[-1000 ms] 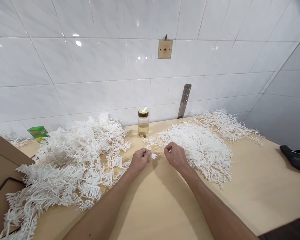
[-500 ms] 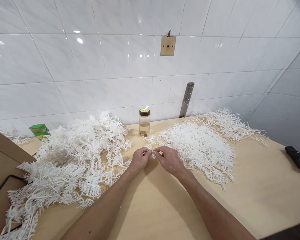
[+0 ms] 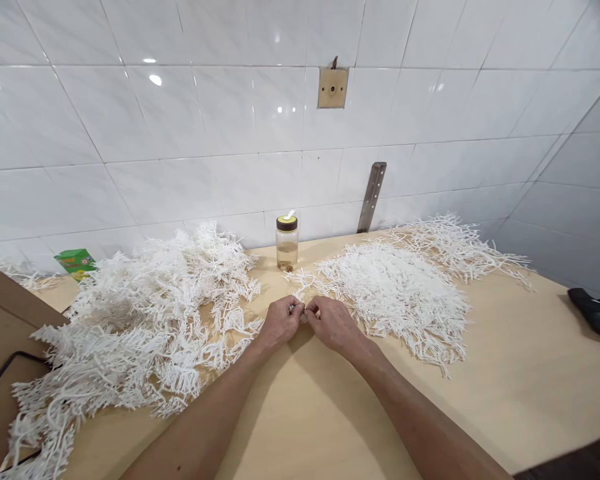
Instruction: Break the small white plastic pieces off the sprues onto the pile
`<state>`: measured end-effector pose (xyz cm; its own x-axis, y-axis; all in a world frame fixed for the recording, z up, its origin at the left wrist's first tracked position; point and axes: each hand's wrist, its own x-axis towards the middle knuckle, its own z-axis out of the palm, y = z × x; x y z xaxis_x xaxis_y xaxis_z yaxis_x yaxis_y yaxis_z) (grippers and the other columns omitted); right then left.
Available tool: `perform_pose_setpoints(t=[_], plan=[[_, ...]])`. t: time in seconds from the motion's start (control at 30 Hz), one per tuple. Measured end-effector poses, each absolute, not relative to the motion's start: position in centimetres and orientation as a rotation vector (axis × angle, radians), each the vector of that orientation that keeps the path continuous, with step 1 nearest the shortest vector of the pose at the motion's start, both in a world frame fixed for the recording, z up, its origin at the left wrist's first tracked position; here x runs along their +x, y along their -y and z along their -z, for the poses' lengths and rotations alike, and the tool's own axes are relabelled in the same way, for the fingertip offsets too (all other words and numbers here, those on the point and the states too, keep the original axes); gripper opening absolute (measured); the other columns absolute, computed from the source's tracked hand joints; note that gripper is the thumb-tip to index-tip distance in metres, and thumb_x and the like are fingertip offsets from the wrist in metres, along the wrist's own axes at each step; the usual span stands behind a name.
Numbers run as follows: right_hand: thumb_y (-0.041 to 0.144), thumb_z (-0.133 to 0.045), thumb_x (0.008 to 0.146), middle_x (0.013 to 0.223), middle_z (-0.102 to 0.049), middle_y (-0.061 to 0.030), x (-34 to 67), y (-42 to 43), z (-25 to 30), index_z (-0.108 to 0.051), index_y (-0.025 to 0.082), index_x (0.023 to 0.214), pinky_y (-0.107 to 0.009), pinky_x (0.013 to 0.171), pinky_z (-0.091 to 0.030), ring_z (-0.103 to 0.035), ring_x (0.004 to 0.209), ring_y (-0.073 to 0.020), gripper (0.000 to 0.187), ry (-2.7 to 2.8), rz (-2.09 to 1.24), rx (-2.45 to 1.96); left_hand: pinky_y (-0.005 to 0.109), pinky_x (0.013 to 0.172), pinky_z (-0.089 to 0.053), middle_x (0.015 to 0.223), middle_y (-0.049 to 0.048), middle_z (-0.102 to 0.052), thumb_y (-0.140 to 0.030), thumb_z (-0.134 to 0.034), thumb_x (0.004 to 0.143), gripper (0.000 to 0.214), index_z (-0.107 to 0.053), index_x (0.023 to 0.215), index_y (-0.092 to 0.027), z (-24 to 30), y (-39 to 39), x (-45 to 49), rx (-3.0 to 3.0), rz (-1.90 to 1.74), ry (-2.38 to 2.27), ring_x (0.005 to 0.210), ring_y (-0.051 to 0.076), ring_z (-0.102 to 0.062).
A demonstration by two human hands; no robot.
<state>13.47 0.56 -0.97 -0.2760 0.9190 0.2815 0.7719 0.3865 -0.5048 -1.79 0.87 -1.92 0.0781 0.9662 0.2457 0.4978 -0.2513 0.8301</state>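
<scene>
My left hand and my right hand meet at the middle of the wooden table, fingertips pinched together on a small white plastic piece that is mostly hidden between them. A big heap of tangled white plastic strips lies to the left of my left hand. A flatter pile of white plastic pieces spreads to the right of my right hand, close to its knuckles.
A small clear jar with a dark lid stands at the back by the tiled wall. A green box sits at the far left, a brown cardboard panel at the left edge, a black object at the right edge.
My right hand has moved left from the pile's edge and now touches my left hand; the white piece that showed between them is now mostly covered by the fingers.
</scene>
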Motion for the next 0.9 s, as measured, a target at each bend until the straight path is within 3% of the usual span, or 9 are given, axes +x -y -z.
perform_pose_setpoints(t=[0.2, 0.4, 0.6, 0.73, 0.9], plan=[[0.016, -0.053, 0.082, 0.070, -0.068, -0.0028, 13.6, -0.6, 0.5, -0.061, 0.019, 0.067, -0.025, 0.059, -0.036, -0.059, 0.064, -0.0148, 0.017, 2.072, -0.399, -1.468, 0.025, 0.063, -0.036, 0.063, -0.0013, -0.056, -0.033, -0.049, 0.081, 0.022, -0.056, 0.065, -0.019, 1.9, -0.9, -1.9, 1.797, -1.099, -1.448, 0.064, 0.014, -0.049], [0.029, -0.050, 0.086, 0.059, -0.065, 0.0019, 13.8, -0.5, -0.3, -0.063, 0.019, 0.074, -0.023, 0.048, -0.041, -0.056, 0.038, -0.0110, 0.021, 1.874, -0.742, -1.476, 0.025, 0.061, -0.034, 0.062, -0.0033, -0.052, -0.042, -0.055, 0.081, 0.026, -0.061, 0.074, -0.017, 1.7, -1.0, -2.4, 1.725, -1.058, -1.305, 0.060, 0.012, -0.043], [0.032, -0.049, 0.087, 0.060, -0.063, 0.0022, 13.9, -0.7, 0.2, -0.062, 0.019, 0.077, -0.021, 0.043, -0.040, -0.056, 0.038, -0.0106, 0.021, 1.853, -0.826, -1.402, 0.025, 0.060, -0.032, 0.060, -0.0045, -0.045, -0.041, -0.057, 0.077, 0.025, -0.053, 0.067, -0.018, 1.3, -0.9, -2.6, 1.629, -1.084, -1.301, 0.060, 0.012, -0.040], [0.025, -0.049, 0.085, 0.068, -0.063, 0.0002, 13.7, -0.8, 1.0, -0.057, 0.019, 0.072, -0.023, 0.050, -0.039, -0.055, 0.049, -0.0112, 0.017, 1.972, -0.645, -1.385, 0.026, 0.060, -0.030, 0.059, -0.0037, -0.043, -0.033, -0.052, 0.080, 0.023, -0.046, 0.062, -0.019, 1.3, -0.8, -2.2, 1.742, -1.036, -1.423, 0.060, 0.013, -0.039], [0.014, -0.049, 0.081, 0.066, -0.058, -0.0025, 12.9, -0.9, 1.6, -0.046, 0.020, 0.066, -0.024, 0.056, -0.034, -0.054, 0.062, -0.0145, 0.017, 2.034, -0.349, -1.510, 0.028, 0.061, -0.030, 0.064, 0.0007, -0.052, -0.020, -0.053, 0.076, 0.013, -0.048, 0.065, -0.020, 1.8, -0.7, -1.5, 1.908, -0.976, -1.641, 0.064, 0.016, -0.044]])
